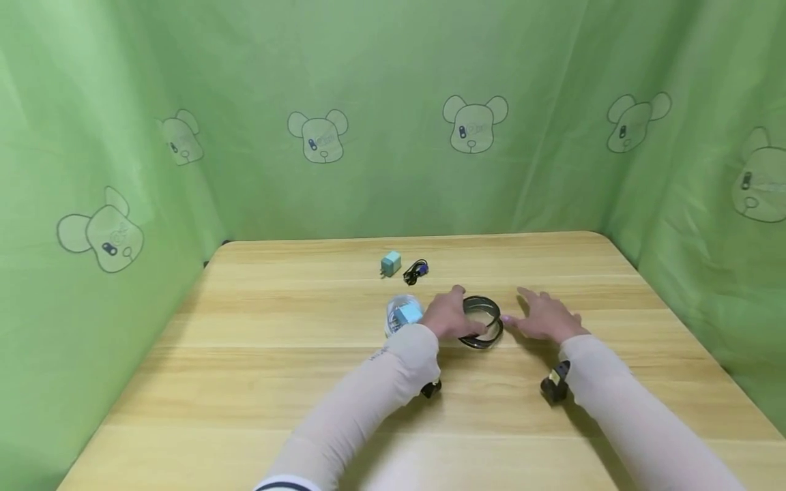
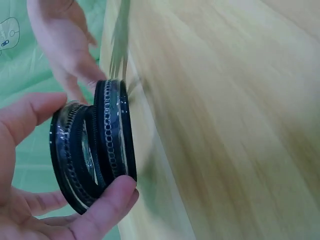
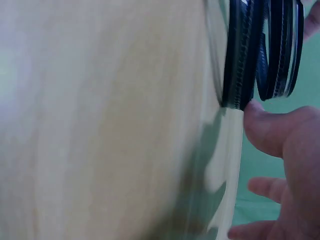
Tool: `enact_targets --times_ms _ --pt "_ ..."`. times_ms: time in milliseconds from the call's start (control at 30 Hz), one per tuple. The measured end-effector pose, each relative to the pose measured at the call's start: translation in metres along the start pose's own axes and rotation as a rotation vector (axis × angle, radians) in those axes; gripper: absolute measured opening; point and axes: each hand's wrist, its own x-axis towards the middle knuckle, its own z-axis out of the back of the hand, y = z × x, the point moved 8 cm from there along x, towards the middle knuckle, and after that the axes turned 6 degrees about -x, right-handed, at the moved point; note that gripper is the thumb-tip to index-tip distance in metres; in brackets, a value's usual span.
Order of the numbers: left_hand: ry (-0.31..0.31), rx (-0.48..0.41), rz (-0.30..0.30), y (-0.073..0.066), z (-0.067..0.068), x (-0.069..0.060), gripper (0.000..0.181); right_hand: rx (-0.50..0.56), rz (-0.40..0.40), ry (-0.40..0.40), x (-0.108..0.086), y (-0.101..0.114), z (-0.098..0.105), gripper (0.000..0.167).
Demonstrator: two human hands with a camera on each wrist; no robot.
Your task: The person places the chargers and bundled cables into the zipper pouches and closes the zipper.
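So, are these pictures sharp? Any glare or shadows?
Head view: pale glare low on the table, shadow by the right hand; left wrist view: blurry table grain, clearer black rings; right wrist view: bright haze at the left edge, dark shadow on the table.

On the table, charger and cable lie behind the packet — rings right of all three.

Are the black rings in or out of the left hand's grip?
In: the left hand pinches the black rings between thumb and fingers in the left wrist view.
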Motion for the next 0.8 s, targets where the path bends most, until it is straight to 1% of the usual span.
enact_targets --times_ms 133,267,333,400,500,633,700,800 --pt "-0.025 -0.047 0.005 0.003 0.005 0.000 0.084 0.028 0.052 0.050 0.003 0.001 -0.005 0.093" --pt "-0.047 -0.085 0.000 0.005 0.010 0.002 0.080 0.006 0.078 0.062 0.005 0.001 -0.007 0.090" --pt "-0.056 -0.135 0.005 0.007 0.013 0.002 0.079 -0.006 0.083 0.062 0.005 0.001 -0.006 0.090" --pt "-0.060 -0.218 0.018 0.009 0.016 0.002 0.078 -0.025 0.095 0.062 0.006 0.003 -0.006 0.090" --pt "-0.050 -0.484 0.033 0.016 0.020 0.003 0.071 -0.041 0.110 0.066 0.008 0.005 -0.004 0.089" --pt "-0.028 -0.903 0.036 0.025 0.024 0.008 0.061 -0.041 0.114 0.082 0.010 0.005 -0.005 0.089" --pt "-0.022 -1.039 0.043 0.030 0.027 0.010 0.063 -0.035 0.110 0.090 0.010 0.004 -0.006 0.089" --pt "-0.001 -1.183 0.060 0.037 0.033 0.013 0.069 -0.029 0.105 0.099 0.010 0.003 -0.006 0.090"
